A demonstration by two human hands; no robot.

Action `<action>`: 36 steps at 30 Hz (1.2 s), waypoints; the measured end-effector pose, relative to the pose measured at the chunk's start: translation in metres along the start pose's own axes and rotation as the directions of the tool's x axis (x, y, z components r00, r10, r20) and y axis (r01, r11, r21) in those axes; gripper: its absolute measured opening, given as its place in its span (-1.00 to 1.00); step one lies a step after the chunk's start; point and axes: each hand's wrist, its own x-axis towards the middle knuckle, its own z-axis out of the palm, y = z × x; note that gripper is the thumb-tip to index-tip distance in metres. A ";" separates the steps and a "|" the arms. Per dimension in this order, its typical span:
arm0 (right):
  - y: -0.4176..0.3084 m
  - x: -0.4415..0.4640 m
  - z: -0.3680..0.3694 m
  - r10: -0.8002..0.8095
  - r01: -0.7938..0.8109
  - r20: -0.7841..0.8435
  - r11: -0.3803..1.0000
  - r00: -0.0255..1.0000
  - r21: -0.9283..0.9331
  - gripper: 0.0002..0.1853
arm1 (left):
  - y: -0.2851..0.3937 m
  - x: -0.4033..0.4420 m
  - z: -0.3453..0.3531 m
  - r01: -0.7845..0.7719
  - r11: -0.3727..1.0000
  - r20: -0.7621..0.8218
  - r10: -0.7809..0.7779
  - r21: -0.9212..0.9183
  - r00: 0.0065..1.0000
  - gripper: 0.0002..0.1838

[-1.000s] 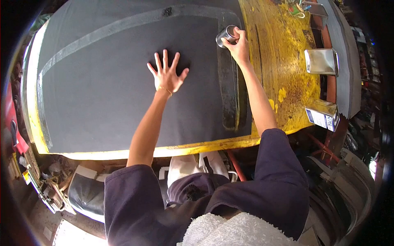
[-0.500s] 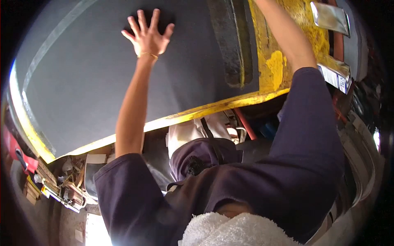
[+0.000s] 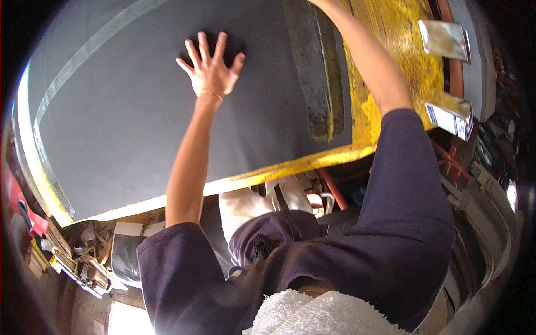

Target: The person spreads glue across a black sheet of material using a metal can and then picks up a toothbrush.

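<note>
Fingers spread, my left hand (image 3: 212, 70) lies flat on a dark grey sheet (image 3: 139, 123) and holds nothing. My right arm reaches over the right edge of the sheet, up to the top of the view, where my right hand is cut off. Whatever it holds is out of view. The sheet lies on a yellow work surface (image 3: 374, 125). A pale band (image 3: 84, 53) curves across the sheet's upper left, and a darker worn strip (image 3: 315, 84) runs along its right side.
Two metal cans, one plain (image 3: 445, 40) and one with a printed label (image 3: 449, 119), stand at the right edge of the yellow surface. A red object (image 3: 25, 206) and scrap pieces (image 3: 92, 251) are at the lower left. Curved grey parts (image 3: 488, 218) lie at the right.
The view has shifted, and my right hand, seen one second ago gripping a metal cup on the sheet's upper right, has left the frame. My left hand still lies spread on the sheet.
</note>
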 end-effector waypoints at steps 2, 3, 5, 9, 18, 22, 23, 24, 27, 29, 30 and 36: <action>-0.028 -0.005 -0.018 0.083 -0.087 0.067 0.995 0.994 0.055 -0.04 | 0.005 -0.002 -0.015 0.027 0.999 0.044 -0.025 -0.038 0.999 -0.22; -0.039 0.003 -0.021 0.182 -0.196 0.144 0.976 0.973 0.091 -0.04 | 0.005 0.001 -0.021 0.033 0.997 0.050 -0.030 -0.069 0.998 -0.22; -0.016 -0.003 0.001 -0.070 0.076 -0.099 0.996 0.993 0.054 -0.31 | -0.002 0.001 -0.019 0.021 0.986 0.046 -0.013 -0.165 0.999 -0.22; -0.021 -0.006 0.009 0.041 -0.037 -0.116 0.999 0.992 0.033 -0.28 | -0.064 -0.002 -0.045 -0.022 0.843 0.182 0.141 -0.538 0.973 -0.44; -0.051 -0.006 0.017 0.257 -0.268 -0.210 0.963 0.943 -0.026 -0.23 | -0.393 -0.104 -0.072 0.170 0.976 -0.126 -0.187 -0.132 0.974 -0.46; -0.059 -0.004 0.028 0.372 -0.372 -0.197 0.927 0.907 0.040 -0.21 | -0.399 -0.114 -0.063 0.182 0.983 -0.010 -0.182 -0.011 0.983 -0.37; -0.064 -0.003 0.034 0.376 -0.375 -0.184 0.926 0.908 0.043 -0.21 | -0.396 -0.116 -0.064 0.190 0.982 0.000 -0.190 -0.006 0.982 -0.37; -0.069 -0.001 0.042 0.360 -0.356 -0.197 0.933 0.912 0.059 -0.21 | -0.395 -0.114 -0.065 0.195 0.981 -0.001 -0.195 -0.016 0.981 -0.37; -0.109 0.006 0.052 0.367 -0.374 -0.195 0.927 0.910 -0.002 -0.20 | -0.396 -0.114 -0.066 0.194 0.981 -0.008 -0.194 -0.027 0.981 -0.38; -0.123 0.010 0.066 0.355 -0.358 -0.178 0.934 0.918 0.015 -0.20 | -0.397 -0.112 -0.068 0.187 0.982 -0.020 -0.188 -0.027 0.982 -0.37; -0.132 0.013 0.071 0.345 -0.342 -0.158 0.939 0.925 0.045 -0.21 | -0.397 -0.112 -0.068 0.182 0.983 -0.036 -0.183 -0.028 0.982 -0.37; -0.200 0.020 0.119 0.250 -0.241 -0.148 0.968 0.957 0.072 -0.29 | -0.396 -0.111 -0.068 0.182 0.982 -0.043 -0.185 -0.056 0.982 -0.37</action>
